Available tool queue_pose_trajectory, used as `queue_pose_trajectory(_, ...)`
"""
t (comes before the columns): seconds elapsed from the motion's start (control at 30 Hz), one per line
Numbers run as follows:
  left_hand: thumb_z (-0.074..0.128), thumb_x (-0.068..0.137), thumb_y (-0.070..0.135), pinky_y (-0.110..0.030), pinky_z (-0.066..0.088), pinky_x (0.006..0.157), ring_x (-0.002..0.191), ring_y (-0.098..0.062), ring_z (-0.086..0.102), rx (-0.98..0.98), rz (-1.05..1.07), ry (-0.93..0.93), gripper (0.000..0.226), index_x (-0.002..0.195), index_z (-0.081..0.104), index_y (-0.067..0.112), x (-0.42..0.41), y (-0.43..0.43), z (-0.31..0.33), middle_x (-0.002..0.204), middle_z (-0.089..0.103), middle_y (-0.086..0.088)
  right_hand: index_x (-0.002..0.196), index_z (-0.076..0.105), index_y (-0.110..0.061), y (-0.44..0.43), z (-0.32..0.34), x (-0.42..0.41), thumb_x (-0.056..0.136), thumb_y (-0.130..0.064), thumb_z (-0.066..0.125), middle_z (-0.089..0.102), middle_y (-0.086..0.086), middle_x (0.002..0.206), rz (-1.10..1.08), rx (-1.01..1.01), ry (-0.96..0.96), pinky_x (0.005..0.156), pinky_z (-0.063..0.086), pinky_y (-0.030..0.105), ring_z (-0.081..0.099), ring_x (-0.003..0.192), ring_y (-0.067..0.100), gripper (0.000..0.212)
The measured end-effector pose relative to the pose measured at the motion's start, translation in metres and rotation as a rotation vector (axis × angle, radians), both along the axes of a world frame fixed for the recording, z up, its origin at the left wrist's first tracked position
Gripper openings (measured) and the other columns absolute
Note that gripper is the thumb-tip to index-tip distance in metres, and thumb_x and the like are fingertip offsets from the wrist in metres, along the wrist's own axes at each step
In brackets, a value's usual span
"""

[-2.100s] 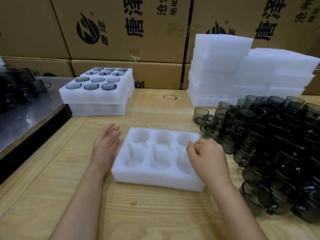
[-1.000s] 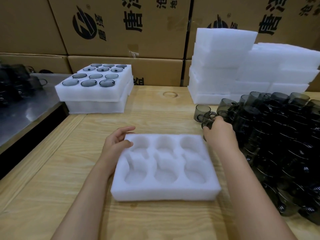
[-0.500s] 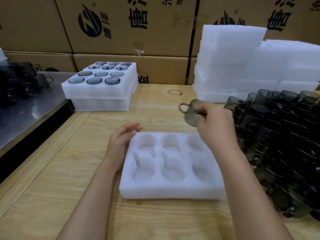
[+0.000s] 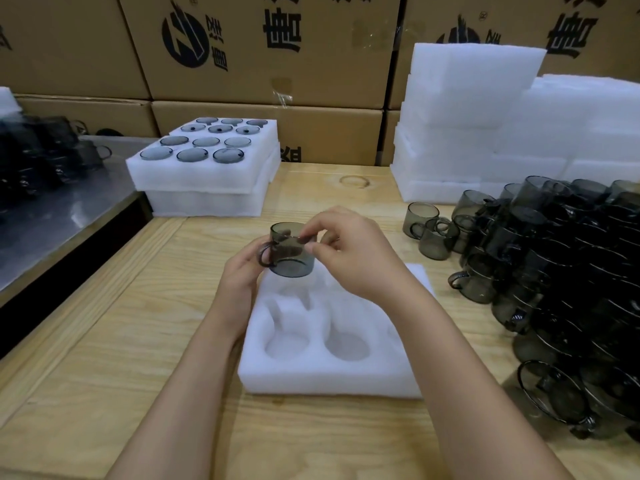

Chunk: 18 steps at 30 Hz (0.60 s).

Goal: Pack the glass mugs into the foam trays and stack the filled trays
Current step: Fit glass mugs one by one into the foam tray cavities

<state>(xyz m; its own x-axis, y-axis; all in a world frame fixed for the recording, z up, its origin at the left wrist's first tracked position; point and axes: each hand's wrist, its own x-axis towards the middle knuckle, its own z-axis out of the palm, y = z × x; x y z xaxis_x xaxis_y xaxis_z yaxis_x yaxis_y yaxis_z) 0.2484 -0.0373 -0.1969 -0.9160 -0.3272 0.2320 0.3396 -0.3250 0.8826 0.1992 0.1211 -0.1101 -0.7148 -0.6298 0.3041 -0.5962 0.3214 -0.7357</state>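
1. Both hands hold a smoky grey glass mug (image 4: 291, 252): right hand (image 4: 353, 261) pinching its rim, left hand (image 4: 240, 275) gripping the handle side.
2. It hovers upright over the far-left pocket of the white foam tray (image 4: 332, 375); best lowered straight, with the handle turned to fit.

This is a packing station in a warehouse or factory stockroom. Printed cardboard cartons (image 4: 259, 46) wall off 12 o'clock. Empty foam trays (image 4: 467, 133) are stacked at 1 o'clock, and loose smoked-glass mugs (image 4: 554, 254) crowd 3 o'clock. Filled foam trays (image 4: 207, 180) sit at 11 o'clock on the wooden workbench (image 4: 104, 341).
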Motion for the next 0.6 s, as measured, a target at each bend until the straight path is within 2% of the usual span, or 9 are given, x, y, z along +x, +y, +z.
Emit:
queue_pose_trajectory(0.1,0.08,0.069,0.043,-0.059,0.035,0.102,0.113,-0.041,0.053,-0.053,0.038,0.036,0.073,0.121,0.059,-0.004,0.001,-0.001,0.002,0.12,0.057,-0.031,0.085,0.066,-0.025,-0.001,-0.001,-0.001,0.087,-0.007,0.061,0.054,-0.002,0.11,0.011,-0.118,-0.082,0.082,0.051,0.028,0.06,0.086,0.016,0.019)
queue_pose_trajectory(0.2,0.068,0.08,0.025,-0.05,0.043,0.097,0.109,-0.035,0.059,-0.143,0.093,0.041,0.039,0.115,0.065,0.008,0.001,-0.006,-0.001,0.113,0.066,-0.017,0.09,0.066,-0.031,-0.002,-0.004,-0.002,0.089,-0.019,0.061,0.064,-0.006,0.101,0.02,-0.178,-0.181,0.078,0.053,0.032,0.064,0.082,0.015,0.013)
queue_pose_trajectory(0.23,0.062,0.082,0.019,-0.045,0.046,0.094,0.107,-0.032,0.06,-0.182,0.103,0.045,0.035,0.115,0.064,0.009,0.001,-0.007,-0.001,0.111,0.068,-0.011,0.094,0.065,-0.031,-0.003,-0.006,-0.002,0.089,-0.023,0.061,0.066,-0.007,0.1,0.028,-0.197,-0.229,0.078,0.053,0.032,0.064,0.079,0.014,0.01)
queue_pose_trajectory(0.3,0.058,0.08,0.012,-0.037,0.05,0.09,0.106,-0.026,0.062,-0.24,0.096,0.056,0.037,0.117,0.061,0.009,0.001,-0.007,-0.001,0.108,0.07,-0.004,0.106,0.063,-0.03,-0.005,-0.01,-0.002,0.087,-0.03,0.065,0.063,-0.009,0.107,0.025,-0.191,-0.281,0.079,0.053,0.03,0.063,0.079,0.011,0.02)
queue_pose_trajectory(0.37,0.059,0.077,0.008,-0.028,0.052,0.087,0.103,-0.017,0.065,-0.278,0.083,0.052,0.042,0.119,0.058,0.007,0.002,-0.006,-0.001,0.105,0.072,0.002,0.114,0.061,-0.03,-0.008,-0.015,-0.002,0.082,-0.033,0.07,0.059,-0.01,0.111,0.015,-0.15,-0.276,0.084,0.052,0.031,0.061,0.093,0.01,0.033)
queue_pose_trajectory(0.43,0.06,0.074,0.005,-0.024,0.052,0.083,0.099,-0.013,0.066,-0.284,0.064,0.043,0.046,0.12,0.057,0.005,0.003,-0.005,-0.002,0.102,0.072,0.003,0.116,0.061,-0.03,-0.009,-0.017,-0.002,0.08,-0.031,0.072,0.058,-0.01,0.11,0.009,-0.126,-0.248,0.086,0.051,0.032,0.058,0.101,0.009,0.037)
queue_pose_trajectory(0.5,0.063,0.071,0.004,-0.025,0.052,0.08,0.095,-0.014,0.066,-0.278,0.042,0.023,0.046,0.117,0.058,0.004,0.003,-0.006,-0.003,0.1,0.071,0.001,0.116,0.062,-0.028,-0.008,-0.019,-0.002,0.081,-0.029,0.072,0.059,-0.011,0.109,0.011,-0.097,-0.226,0.085,0.05,0.027,0.057,0.1,0.007,0.037)
queue_pose_trajectory(0.6,0.073,0.062,0.007,-0.032,0.052,0.081,0.094,-0.019,0.062,-0.271,0.002,0.007,0.053,0.113,0.057,0.005,0.004,-0.007,-0.002,0.103,0.063,-0.011,0.113,0.063,-0.029,-0.005,-0.019,-0.003,0.082,-0.029,0.07,0.059,-0.016,0.109,0.042,-0.023,-0.201,0.082,0.046,0.021,0.057,0.098,0.008,0.033)
